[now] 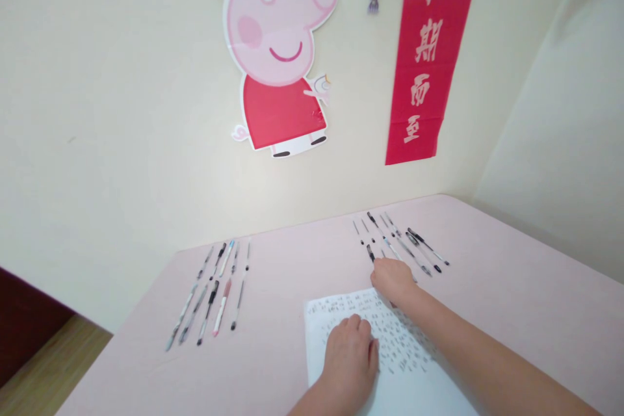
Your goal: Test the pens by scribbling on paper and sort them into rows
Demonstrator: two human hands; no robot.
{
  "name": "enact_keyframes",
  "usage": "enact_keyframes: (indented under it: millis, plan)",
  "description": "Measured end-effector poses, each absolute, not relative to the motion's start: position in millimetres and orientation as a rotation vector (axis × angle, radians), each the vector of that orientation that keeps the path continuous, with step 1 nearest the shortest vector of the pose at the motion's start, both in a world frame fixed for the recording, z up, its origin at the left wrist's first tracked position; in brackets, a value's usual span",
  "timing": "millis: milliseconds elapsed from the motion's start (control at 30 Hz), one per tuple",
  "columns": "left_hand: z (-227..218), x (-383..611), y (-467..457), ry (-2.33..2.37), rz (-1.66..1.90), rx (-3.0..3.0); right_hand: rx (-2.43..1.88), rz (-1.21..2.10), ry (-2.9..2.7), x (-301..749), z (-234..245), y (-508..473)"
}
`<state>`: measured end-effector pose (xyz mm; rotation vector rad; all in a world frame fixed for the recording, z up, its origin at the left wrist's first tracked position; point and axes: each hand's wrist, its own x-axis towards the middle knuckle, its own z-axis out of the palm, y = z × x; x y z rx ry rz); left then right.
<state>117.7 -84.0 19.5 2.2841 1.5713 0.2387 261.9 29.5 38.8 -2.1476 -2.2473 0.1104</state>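
Observation:
My right hand reaches to the far right part of the table, its fingers closed over a black-capped pen whose end pokes out beyond them. The rest of that pen is mostly hidden by the hand. A white sheet of paper with rows of handwritten characters lies in front of me. On its left part rests my left hand, fingers curled in; whether anything is under them is hidden. Around my right hand lie several pens and thin refills.
On the left of the pale pink table, several pens lie in two rows, among them a pink one and black ones. Against the wall behind hang a cartoon pig cutout and a red banner.

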Motion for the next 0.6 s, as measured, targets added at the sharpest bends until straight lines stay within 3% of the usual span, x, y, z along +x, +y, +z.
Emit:
enact_keyframes:
  millis: [233, 467, 600]
  plan:
    - [19.4, 116.1, -83.4, 1.526, 0.274, 2.281, -1.997, 0.088, -2.219, 239.9, 55.0, 30.8]
    - [10.8, 112.3, -77.6, 1.401, 0.482, 2.163, -1.652, 0.395, -2.396, 134.5, 55.1, 38.7]
    - [3.5, 115.7, -74.3, 1.247, 0.622, 1.794, -1.625, 0.486, -2.429, 78.2, 52.4, 57.0]
